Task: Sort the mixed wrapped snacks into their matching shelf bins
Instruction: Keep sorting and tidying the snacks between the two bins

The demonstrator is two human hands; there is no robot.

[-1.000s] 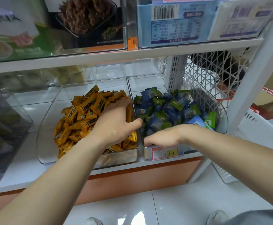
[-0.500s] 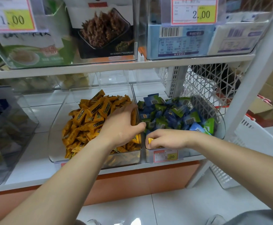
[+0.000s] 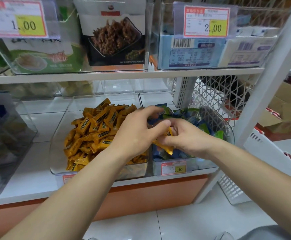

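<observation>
On the lower shelf [image 3: 37, 153], two clear bins sit side by side: the left bin [image 3: 61, 129] is heaped with orange snacks [image 3: 92, 129], and the right bin [image 3: 228, 135], with a price tag [image 3: 173, 168] on its front, holds blue and green snacks [image 3: 186, 113]. Both hands meet above the front left corner of the right bin. The right hand [image 3: 188, 137] has its fingers [image 3: 177, 126] curled round a stray orange snack [image 3: 165, 147], possibly more than one, whose wrapper ends stick out above and below the grip. It is lifted clear of the blue and green pile. The left hand [image 3: 136, 135] reaches across from over the left bin, its fingers [image 3: 150, 110] spread apart and gripping nothing that shows, with the thumb close against the right hand's fingers.

The step in hand looks like pulling misplaced orange pieces out of the blue and green stock, either to pass them across or to carry them over. The next move calls for taking the piece leftward past the wall shared by the bins and letting it go over the orange heap. The thin, slick wrapper could slip during a hand-to-hand pass and fall back into the wrong bin.
</observation>
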